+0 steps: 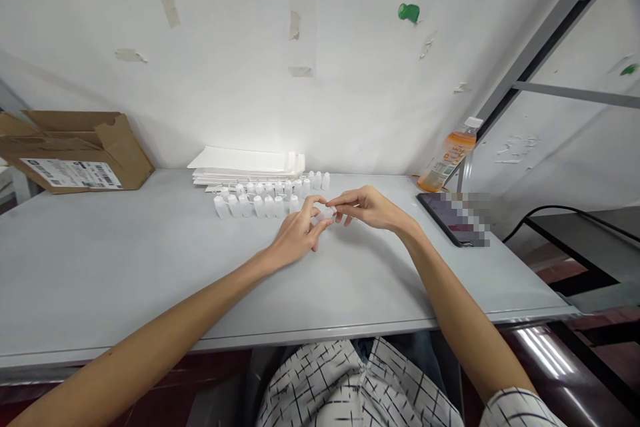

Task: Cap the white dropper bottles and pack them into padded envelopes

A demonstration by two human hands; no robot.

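Note:
Between the thumb and fingers of my left hand (299, 232) is a small white plastic bottle (324, 214), lying tilted on its side just above the table. My right hand (369, 208) comes in from the other side, its fingertips pinched at the right-hand end of that bottle. The fingers partly cover this end, so I cannot make out a cap there. To the left of my hands, several small white bottles (258, 205) stand upright in rows, the nearest beside my left fingers.
Flat white cartons or sheets (245, 160) are stacked behind the bottles against the wall. An open cardboard box (75, 153) stands at the far left. On the right, a phone (445, 219) lies flat near a leaning orange drink bottle (447, 157). The grey table (125, 267) ends close to my body.

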